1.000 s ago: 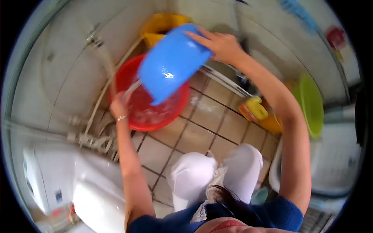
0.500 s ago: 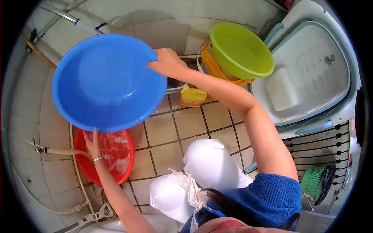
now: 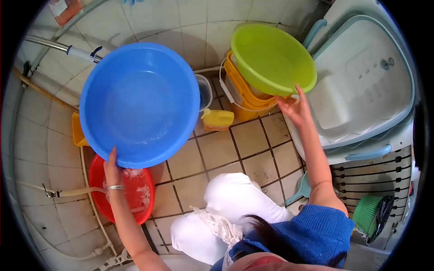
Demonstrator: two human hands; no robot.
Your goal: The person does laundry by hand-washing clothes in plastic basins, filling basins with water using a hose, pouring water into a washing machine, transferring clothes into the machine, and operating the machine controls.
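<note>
My left hand (image 3: 113,169), with a bracelet at the wrist, grips the near rim of a large blue basin (image 3: 140,101). The basin is held up, its inside facing me. Below it stands a red basin (image 3: 143,195) with foamy water, partly hidden by the blue one and my left arm. At the near rim of a green basin (image 3: 271,58) is my right hand (image 3: 296,108), fingers spread, one fingertip overlapping the rim; whether it presses on it I cannot tell. The green basin rests tilted on a yellow bucket (image 3: 244,97).
A yellow bottle (image 3: 219,120) and a clear tub (image 3: 205,92) are on the tiled floor (image 3: 253,140). A pale baby bathtub (image 3: 361,113) leans at the right, above a teal dustpan-like thing (image 3: 299,189) and a green basket (image 3: 365,211). A hose (image 3: 74,192) runs into the red basin.
My right hand has let go of the blue basin's far rim and moved right to the green basin. The blue basin has shifted slightly right and down in view, still in my left hand.
</note>
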